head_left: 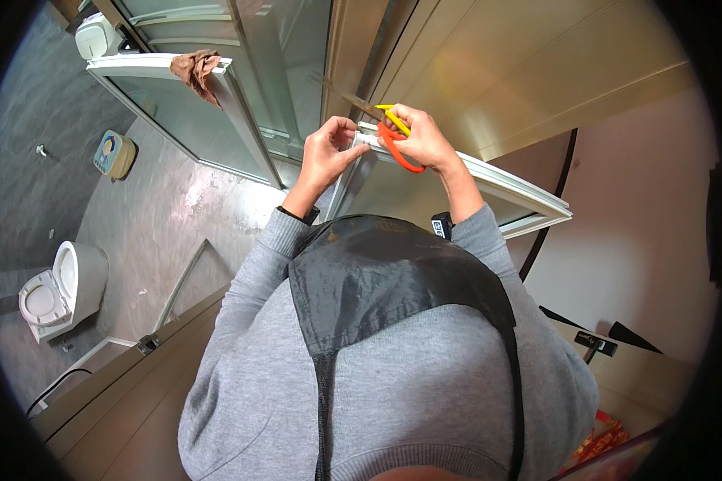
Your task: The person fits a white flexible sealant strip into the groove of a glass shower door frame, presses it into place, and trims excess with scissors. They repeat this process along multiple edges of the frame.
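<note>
A white-framed glass panel [473, 167] slants in front of me, its upper left end between my hands. My left hand [329, 151] is closed at that end, thumb and fingers pinching a small white fitting [366, 139] at the frame's corner. My right hand [427, 143] is closed around what look like pliers [399, 151], with one curved red-orange handle and a yellow one. The tool's tip is at the frame's corner, close to my left fingertips; its jaws are hard to make out.
A second white-framed glass door [249, 120] stands at the left, a brown cloth [196, 74] draped over its top corner. Beyond it are a toilet [79, 272] and a small bin [117, 155]. Tan panelling [537, 64] rises ahead. A black apron [377, 272] covers my front.
</note>
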Action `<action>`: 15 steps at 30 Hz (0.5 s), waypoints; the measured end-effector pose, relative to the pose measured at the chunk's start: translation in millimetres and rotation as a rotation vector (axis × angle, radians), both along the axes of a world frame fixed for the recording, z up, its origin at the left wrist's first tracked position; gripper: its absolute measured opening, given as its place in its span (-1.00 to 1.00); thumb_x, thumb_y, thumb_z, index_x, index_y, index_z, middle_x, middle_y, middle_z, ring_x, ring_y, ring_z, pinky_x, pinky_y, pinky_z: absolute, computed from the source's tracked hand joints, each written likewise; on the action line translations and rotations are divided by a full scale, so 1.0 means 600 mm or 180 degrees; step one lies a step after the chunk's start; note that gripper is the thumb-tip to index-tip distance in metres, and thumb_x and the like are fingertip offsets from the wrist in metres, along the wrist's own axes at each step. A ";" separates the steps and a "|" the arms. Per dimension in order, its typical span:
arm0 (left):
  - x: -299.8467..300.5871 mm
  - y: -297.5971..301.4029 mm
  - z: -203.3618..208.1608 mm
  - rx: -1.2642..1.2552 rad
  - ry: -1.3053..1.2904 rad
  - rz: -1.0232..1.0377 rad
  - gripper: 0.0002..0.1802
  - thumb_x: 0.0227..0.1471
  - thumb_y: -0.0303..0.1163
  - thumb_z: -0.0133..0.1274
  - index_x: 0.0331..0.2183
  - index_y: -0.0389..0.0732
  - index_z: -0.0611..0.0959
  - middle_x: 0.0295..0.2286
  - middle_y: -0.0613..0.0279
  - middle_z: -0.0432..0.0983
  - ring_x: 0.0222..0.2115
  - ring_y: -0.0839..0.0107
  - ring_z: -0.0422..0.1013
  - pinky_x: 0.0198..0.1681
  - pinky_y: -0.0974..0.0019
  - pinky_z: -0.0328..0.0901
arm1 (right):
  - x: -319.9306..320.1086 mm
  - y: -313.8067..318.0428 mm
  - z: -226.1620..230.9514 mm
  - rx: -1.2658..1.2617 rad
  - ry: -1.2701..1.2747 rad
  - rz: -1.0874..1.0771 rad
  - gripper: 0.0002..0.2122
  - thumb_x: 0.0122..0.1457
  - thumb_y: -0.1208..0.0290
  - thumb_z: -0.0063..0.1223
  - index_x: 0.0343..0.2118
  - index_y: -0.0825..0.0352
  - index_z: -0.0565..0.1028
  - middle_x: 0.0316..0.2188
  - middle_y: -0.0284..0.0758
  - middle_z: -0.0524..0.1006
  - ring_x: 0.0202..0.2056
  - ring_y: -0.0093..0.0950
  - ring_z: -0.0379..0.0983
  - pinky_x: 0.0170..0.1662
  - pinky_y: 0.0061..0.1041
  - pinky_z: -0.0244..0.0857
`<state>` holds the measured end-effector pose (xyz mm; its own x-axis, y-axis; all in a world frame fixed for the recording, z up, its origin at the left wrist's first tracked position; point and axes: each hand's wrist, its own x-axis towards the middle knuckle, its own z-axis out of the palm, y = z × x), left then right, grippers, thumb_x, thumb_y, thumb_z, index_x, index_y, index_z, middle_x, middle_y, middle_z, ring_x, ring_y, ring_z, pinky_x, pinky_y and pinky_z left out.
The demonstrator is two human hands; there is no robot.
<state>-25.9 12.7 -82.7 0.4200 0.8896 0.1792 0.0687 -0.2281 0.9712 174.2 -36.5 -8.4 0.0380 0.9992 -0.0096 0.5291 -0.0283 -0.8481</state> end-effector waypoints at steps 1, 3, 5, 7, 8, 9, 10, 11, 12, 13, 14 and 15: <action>-0.002 0.004 0.005 0.0313 0.0126 -0.0018 -0.62 -0.09 -0.44 0.39 -0.21 -0.27 0.61 -0.34 0.26 0.59 -0.34 0.55 0.48 -0.24 0.39 0.42 | 0.002 -0.003 0.003 -0.0030 0.0124 -0.0068 -0.72 0.01 0.47 0.37 -0.26 0.39 0.49 -0.39 -0.37 0.54 -0.32 -0.57 0.46 -0.14 -0.48 0.38; -0.005 0.005 0.015 0.0931 0.0475 -0.0057 -0.66 -0.06 -0.40 0.37 -0.22 -0.25 0.63 -0.36 0.25 0.57 -0.44 0.50 0.44 -0.33 0.36 0.38 | 0.012 -0.018 0.011 0.0044 -0.0084 -0.0305 -0.74 0.03 0.48 0.36 -0.29 0.38 0.46 -0.40 -0.39 0.52 -0.32 -0.59 0.46 -0.15 -0.51 0.38; -0.007 0.001 0.024 0.1171 0.0658 -0.0137 -0.70 -0.04 -0.39 0.34 -0.23 -0.22 0.65 -0.38 0.23 0.52 -0.49 0.41 0.38 -0.38 0.30 0.33 | 0.025 -0.045 0.018 0.0152 -0.0151 -0.0456 -0.75 0.03 0.51 0.33 -0.31 0.38 0.45 -0.42 -0.37 0.52 -0.33 -0.60 0.46 -0.17 -0.52 0.38; -0.007 -0.001 0.033 0.1317 0.0804 -0.0226 -0.73 -0.02 -0.38 0.32 -0.23 -0.20 0.65 -0.40 0.21 0.48 -0.51 0.36 0.35 -0.42 0.27 0.30 | 0.037 -0.079 0.022 0.0289 -0.0060 -0.0524 -0.78 0.01 0.54 0.29 -0.31 0.40 0.45 -0.44 -0.33 0.54 -0.36 -0.59 0.48 -0.19 -0.52 0.39; -0.008 0.000 0.038 0.1333 0.0855 -0.0283 -0.74 0.00 -0.38 0.31 -0.23 -0.19 0.65 -0.41 0.21 0.46 -0.51 0.34 0.34 -0.42 0.26 0.29 | 0.043 -0.097 0.022 0.0398 -0.0011 -0.0539 -0.76 0.01 0.57 0.31 -0.30 0.39 0.45 -0.44 -0.36 0.53 -0.36 -0.62 0.46 -0.21 -0.54 0.39; -0.009 0.003 0.042 0.1373 0.0916 -0.0332 -0.75 0.01 -0.38 0.30 -0.23 -0.19 0.65 -0.42 0.20 0.44 -0.51 0.32 0.34 -0.42 0.26 0.29 | 0.051 -0.118 0.023 0.0412 0.0134 -0.0639 -0.75 0.01 0.57 0.33 -0.30 0.39 0.45 -0.43 -0.37 0.53 -0.36 -0.62 0.46 -0.21 -0.54 0.38; -0.011 0.012 0.048 0.1466 0.1019 -0.0421 -0.70 -0.02 -0.31 0.34 -0.25 -0.21 0.65 -0.43 0.20 0.43 -0.49 0.30 0.35 -0.41 0.24 0.29 | 0.060 -0.143 0.024 0.0372 0.0276 -0.0756 -0.74 0.01 0.56 0.35 -0.29 0.38 0.46 -0.43 -0.39 0.53 -0.35 -0.62 0.45 -0.21 -0.55 0.38; -0.011 0.015 0.052 0.1564 0.1040 -0.0479 -0.68 -0.05 -0.29 0.36 -0.27 -0.21 0.65 -0.44 0.19 0.43 -0.48 0.29 0.35 -0.41 0.23 0.29 | 0.071 -0.165 0.025 0.0461 0.0490 -0.0755 -0.73 0.00 0.56 0.37 -0.29 0.38 0.46 -0.42 -0.40 0.53 -0.35 -0.62 0.45 -0.21 -0.55 0.38; -0.011 0.019 0.055 0.1625 0.1122 -0.0522 -0.66 -0.08 -0.27 0.37 -0.29 -0.22 0.64 -0.44 0.19 0.43 -0.48 0.28 0.36 -0.41 0.23 0.29 | 0.083 -0.183 0.023 0.0402 0.0340 -0.0921 -0.69 0.00 0.54 0.41 -0.25 0.38 0.47 -0.39 -0.42 0.53 -0.33 -0.63 0.45 -0.19 -0.56 0.38; -0.010 0.023 0.057 0.1773 0.1176 -0.0549 -0.64 -0.10 -0.25 0.39 -0.31 -0.23 0.64 -0.45 0.18 0.43 -0.48 0.27 0.36 -0.41 0.22 0.29 | 0.093 -0.204 0.020 0.0397 0.0416 -0.1099 -0.68 0.01 0.54 0.40 -0.22 0.39 0.47 -0.39 -0.41 0.53 -0.32 -0.63 0.45 -0.18 -0.58 0.38; -0.006 0.029 0.059 0.1698 0.1198 -0.0622 -0.58 -0.19 -0.20 0.43 -0.37 -0.25 0.62 -0.47 0.17 0.43 -0.47 0.24 0.36 -0.40 0.19 0.29 | 0.104 -0.224 0.016 0.0394 0.0305 -0.1267 -0.68 0.01 0.54 0.40 -0.21 0.39 0.47 -0.39 -0.41 0.54 -0.32 -0.63 0.45 -0.17 -0.58 0.38; 0.000 0.034 0.061 0.1748 0.1236 -0.0576 -0.58 -0.20 -0.18 0.43 -0.41 -0.24 0.60 -0.48 0.18 0.43 -0.47 0.23 0.38 -0.39 0.19 0.30 | 0.114 -0.242 0.011 0.0391 0.0254 -0.1434 -0.68 0.02 0.54 0.40 -0.20 0.40 0.47 -0.39 -0.41 0.54 -0.33 -0.63 0.45 -0.16 -0.58 0.38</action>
